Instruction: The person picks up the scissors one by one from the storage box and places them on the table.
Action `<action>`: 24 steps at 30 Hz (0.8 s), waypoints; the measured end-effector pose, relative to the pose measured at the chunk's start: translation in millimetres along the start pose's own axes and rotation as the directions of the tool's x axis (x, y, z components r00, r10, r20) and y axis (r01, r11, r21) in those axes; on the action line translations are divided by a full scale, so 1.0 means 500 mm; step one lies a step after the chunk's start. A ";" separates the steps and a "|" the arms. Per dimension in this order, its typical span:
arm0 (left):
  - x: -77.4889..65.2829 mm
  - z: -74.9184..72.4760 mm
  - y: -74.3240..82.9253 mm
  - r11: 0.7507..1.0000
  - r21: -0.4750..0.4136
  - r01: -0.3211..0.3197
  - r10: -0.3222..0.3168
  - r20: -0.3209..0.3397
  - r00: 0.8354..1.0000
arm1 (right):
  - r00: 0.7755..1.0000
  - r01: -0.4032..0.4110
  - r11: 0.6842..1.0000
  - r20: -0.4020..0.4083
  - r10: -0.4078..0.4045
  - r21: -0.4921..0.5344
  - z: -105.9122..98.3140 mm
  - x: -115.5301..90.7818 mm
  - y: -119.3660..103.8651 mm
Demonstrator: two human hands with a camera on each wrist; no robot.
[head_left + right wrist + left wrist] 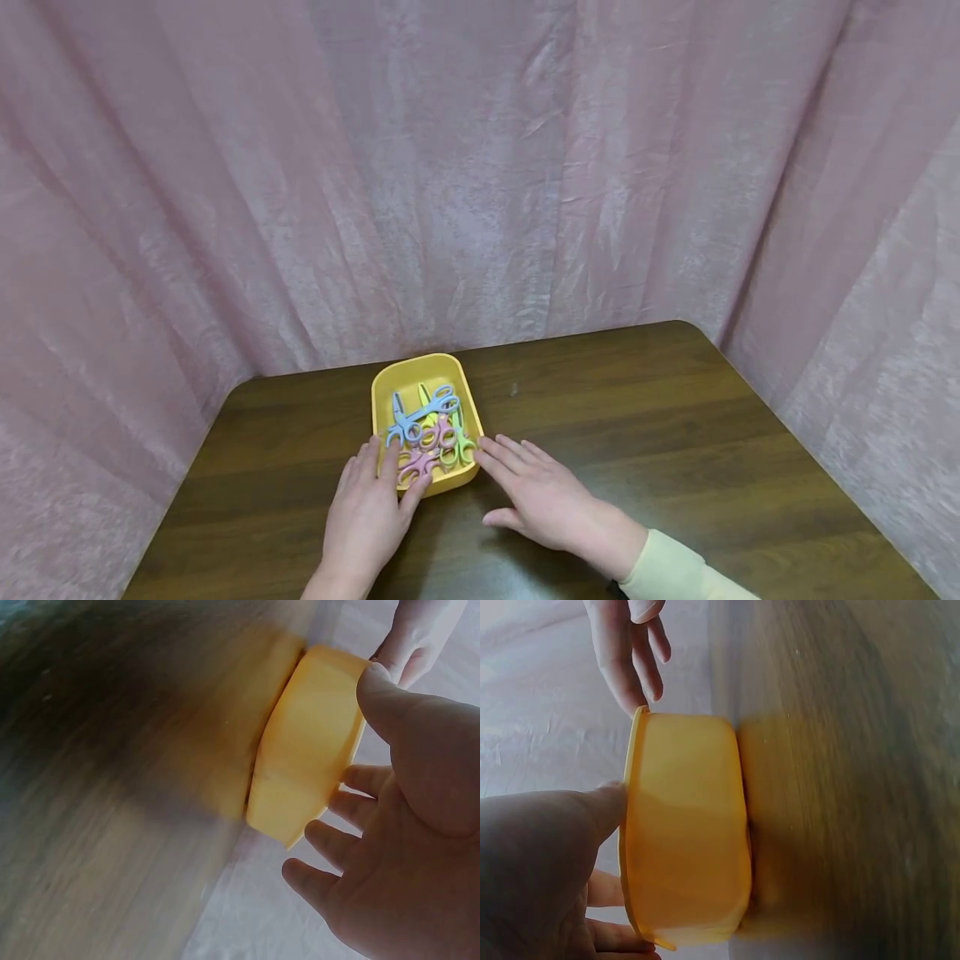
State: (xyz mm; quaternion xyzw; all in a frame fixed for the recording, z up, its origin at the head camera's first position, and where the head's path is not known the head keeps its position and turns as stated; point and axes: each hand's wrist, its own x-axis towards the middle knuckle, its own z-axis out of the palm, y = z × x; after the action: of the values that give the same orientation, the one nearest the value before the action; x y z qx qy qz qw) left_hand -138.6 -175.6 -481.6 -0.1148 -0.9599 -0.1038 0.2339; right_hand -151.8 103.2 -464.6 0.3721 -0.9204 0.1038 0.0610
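A yellow tray (pixel 412 372) stands on the table, with several small plastic-handled scissors lying in it. Among them are blue scissors (pixel 399 423), pink scissors (pixel 422 463) and green scissors (pixel 458 447). My left hand (pixel 363 512) rests at the tray's near left corner, fingers extended along the left rim and thumb at the near edge. In the left wrist view the thumb touches the rim of the tray (pixel 690 825). On the right, my right hand (pixel 543 496) has its fingers spread, fingertips at the tray's right rim. Both palms are free of any object.
The brown wood-grain table (pixel 637 400) extends to both sides of the tray, with more surface on the right. Pink curtains (pixel 480 183) hang behind it and at both sides. The tray sits close to the table's back edge.
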 end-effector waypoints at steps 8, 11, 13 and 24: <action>0.001 0.003 0.015 1.000 0.005 -0.013 0.013 -0.009 1.000 | 1.000 -0.004 1.000 -0.001 0.004 0.008 -0.002 -0.016 0.009; 0.001 0.004 0.021 1.000 0.003 -0.020 0.020 -0.009 1.000 | 1.000 -0.006 1.000 -0.002 0.006 0.005 -0.005 -0.023 0.011; 0.001 0.006 0.025 1.000 0.002 -0.026 0.026 -0.011 1.000 | 1.000 -0.006 1.000 -0.004 0.006 0.003 -0.008 -0.028 0.011; 0.000 0.014 0.047 0.998 0.015 -0.062 0.063 -0.039 0.997 | 0.999 0.004 0.999 -0.041 -0.005 -0.036 -0.015 -0.058 0.018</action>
State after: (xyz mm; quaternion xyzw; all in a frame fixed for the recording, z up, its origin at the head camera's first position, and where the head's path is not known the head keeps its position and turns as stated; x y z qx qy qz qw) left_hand -135.6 -151.6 -484.3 -0.1410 -0.9517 -0.0921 0.2566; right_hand -137.0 130.5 -464.2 0.3709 -0.9198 0.0946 0.0868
